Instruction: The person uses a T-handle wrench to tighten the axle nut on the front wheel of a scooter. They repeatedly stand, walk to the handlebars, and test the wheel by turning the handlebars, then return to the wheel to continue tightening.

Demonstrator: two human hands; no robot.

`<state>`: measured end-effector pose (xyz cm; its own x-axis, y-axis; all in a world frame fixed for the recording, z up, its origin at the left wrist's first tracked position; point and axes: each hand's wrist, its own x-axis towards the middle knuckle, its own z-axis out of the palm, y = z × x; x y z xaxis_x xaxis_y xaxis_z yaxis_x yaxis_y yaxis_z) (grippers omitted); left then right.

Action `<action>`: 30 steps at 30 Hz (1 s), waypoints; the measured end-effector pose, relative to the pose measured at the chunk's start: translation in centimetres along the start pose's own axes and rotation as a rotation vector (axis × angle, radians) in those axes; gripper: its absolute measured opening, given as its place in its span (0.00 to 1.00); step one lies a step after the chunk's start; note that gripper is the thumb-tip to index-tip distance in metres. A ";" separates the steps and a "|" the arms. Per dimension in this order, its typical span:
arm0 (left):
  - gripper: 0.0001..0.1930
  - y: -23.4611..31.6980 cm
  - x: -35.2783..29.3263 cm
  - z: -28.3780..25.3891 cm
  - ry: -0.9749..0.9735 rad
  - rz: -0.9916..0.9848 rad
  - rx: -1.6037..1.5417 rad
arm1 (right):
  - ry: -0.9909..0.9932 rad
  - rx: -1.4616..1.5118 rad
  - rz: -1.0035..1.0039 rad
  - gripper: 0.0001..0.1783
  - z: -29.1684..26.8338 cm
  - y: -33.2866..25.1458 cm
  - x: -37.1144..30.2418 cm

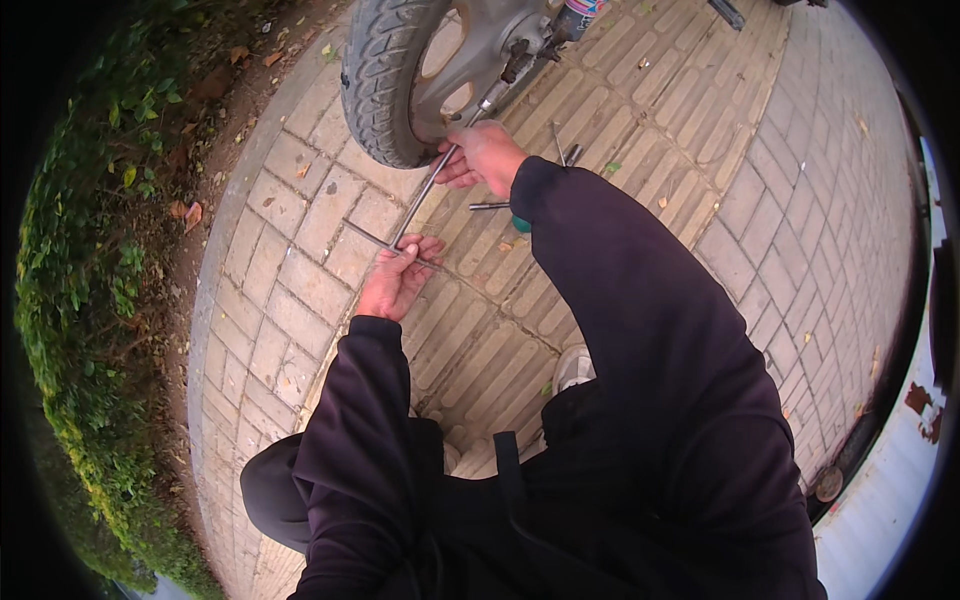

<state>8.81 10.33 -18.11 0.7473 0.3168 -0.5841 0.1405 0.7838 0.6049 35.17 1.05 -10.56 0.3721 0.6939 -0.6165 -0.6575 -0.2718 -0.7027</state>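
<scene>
A long metal T-handle socket wrench [425,195] slants up from my left hand to the hub of a wheel. My left hand [398,278] is closed on its crossbar. Farther up the shaft, my right hand [484,158] wraps round the wrench just below its socket end. That end meets or nearly meets the axle area [520,55]; whether it sits on a nut I cannot tell. The wheel has a dusty black tyre [378,85] and a grey spoked rim [435,90], and stands at the top of the view.
Right of my right hand, more metal tools [490,206] and a green piece [521,224] lie partly hidden by my sleeve. A colourful can [580,14] is behind the hub. Hedge [90,300] borders the left; a white, rusty surface [890,470] is at the right. Paving [660,130] has raised ribs.
</scene>
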 end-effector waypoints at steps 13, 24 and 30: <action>0.21 -0.2 -0.3 1.1 0.452 0.438 0.662 | 0.039 -0.047 -0.020 0.16 0.1 0.1 0.3; 0.20 0.4 -0.4 -0.4 0.196 0.290 0.458 | 0.032 -0.013 -0.074 0.16 -0.5 0.8 0.4; 0.24 -0.1 -1.2 0.6 0.246 0.256 0.521 | 0.039 -0.004 -0.094 0.15 -0.4 1.1 0.5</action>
<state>8.32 9.55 -17.16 0.6364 0.6223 -0.4558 0.3214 0.3233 0.8901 34.93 0.87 -11.78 0.4569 0.6900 -0.5614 -0.6159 -0.2100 -0.7593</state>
